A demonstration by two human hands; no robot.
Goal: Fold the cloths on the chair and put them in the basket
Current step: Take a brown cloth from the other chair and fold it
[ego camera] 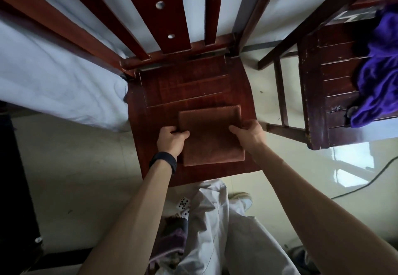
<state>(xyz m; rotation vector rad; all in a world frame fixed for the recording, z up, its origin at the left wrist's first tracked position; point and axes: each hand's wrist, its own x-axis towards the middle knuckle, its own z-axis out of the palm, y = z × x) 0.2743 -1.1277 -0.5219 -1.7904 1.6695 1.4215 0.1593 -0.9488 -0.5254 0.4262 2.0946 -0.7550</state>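
1. Head view: I see the red-brown chair (189, 85) filling the centre, its slatted back on the far side and a white bed to its left.
2. To the right stands a second chair (323, 93) carrying a crumpled purple cloth (379, 76).
3. On the near half of the centre seat lies the folded brown cloth (212, 136), flat.
4. My left hand (171, 140) pinches its left edge, fingers curled closed; a black wristband (164, 161) sits behind.
5. My right hand (247, 133) grips the right edge likewise.
6. Playing cards (183, 204) on the floor show black spade pips; I can read no writing.
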